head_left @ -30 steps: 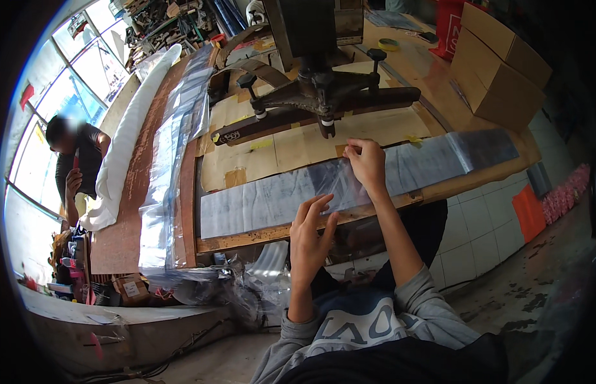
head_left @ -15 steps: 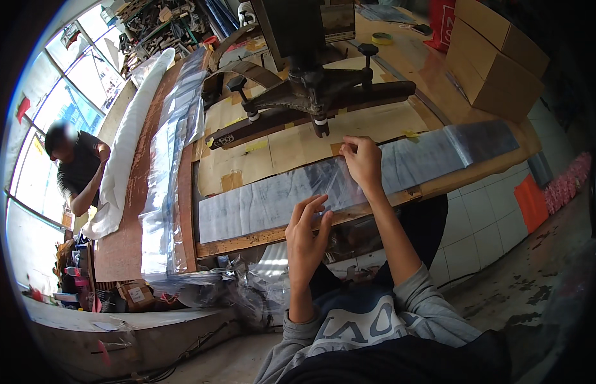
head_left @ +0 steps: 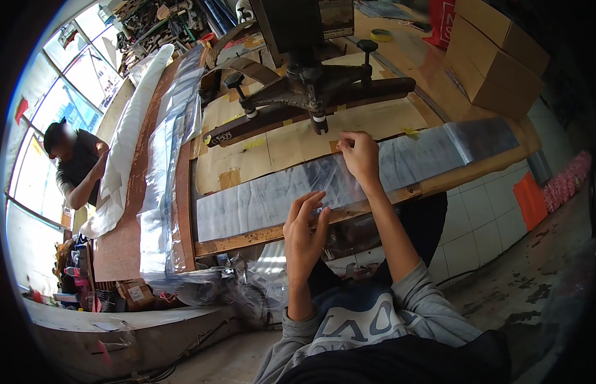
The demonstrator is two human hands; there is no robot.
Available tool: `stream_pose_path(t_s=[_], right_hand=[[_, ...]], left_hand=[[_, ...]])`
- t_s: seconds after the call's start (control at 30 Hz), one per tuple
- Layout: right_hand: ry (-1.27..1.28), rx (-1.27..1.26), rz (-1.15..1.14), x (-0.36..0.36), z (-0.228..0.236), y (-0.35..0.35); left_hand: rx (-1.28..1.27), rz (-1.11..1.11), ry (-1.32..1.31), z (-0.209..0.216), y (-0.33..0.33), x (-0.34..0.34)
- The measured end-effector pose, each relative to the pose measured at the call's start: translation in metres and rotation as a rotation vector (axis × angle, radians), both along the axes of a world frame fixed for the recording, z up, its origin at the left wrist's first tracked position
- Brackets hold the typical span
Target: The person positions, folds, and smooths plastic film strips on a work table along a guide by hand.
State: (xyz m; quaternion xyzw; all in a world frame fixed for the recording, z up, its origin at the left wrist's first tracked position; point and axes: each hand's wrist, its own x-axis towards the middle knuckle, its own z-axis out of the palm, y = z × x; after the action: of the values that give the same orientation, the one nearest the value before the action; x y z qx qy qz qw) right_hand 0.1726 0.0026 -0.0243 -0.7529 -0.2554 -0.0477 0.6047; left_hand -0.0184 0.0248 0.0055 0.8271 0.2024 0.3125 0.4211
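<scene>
Clear plastic film (head_left: 349,179) lies in a long strip across the wooden surface (head_left: 298,144), pinned flat under both hands. Right hand (head_left: 360,155) pinches its far edge between narrow fingers (head_left: 346,142); left hand (head_left: 304,230) has fingers (head_left: 311,203) spread wide, pressing the near edge. Just beyond the right fingertips sits the dark press head (head_left: 314,89) (uncomfortably close), so a slipping or wrinkling sheet could draw a finger beneath it. Cardboard boxes (head_left: 496,61) stand well apart; more stacked film (head_left: 160,185) lies left of the left hand.

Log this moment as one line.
left hand: on clear bag near edge | right hand: pinching bag far edge | bag: flat on bench | press: behind
</scene>
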Motion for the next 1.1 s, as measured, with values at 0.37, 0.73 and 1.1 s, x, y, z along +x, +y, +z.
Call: stream_pose_path(t_s=[0.37,0.73,1.1], right_hand=[[-0.01,0.005,0.016,-0.006,0.004,-0.007],[-0.034,-0.013,0.026,-0.008,0.008,-0.007],[-0.08,0.04,-0.045,-0.006,0.001,-0.001]], left_hand=[[-0.023,-0.027,-0.006,0.004,-0.003,-0.002],[-0.031,-0.03,0.005,0.002,-0.003,-0.003],[-0.003,-0.017,0.002,0.002,-0.003,-0.003]])
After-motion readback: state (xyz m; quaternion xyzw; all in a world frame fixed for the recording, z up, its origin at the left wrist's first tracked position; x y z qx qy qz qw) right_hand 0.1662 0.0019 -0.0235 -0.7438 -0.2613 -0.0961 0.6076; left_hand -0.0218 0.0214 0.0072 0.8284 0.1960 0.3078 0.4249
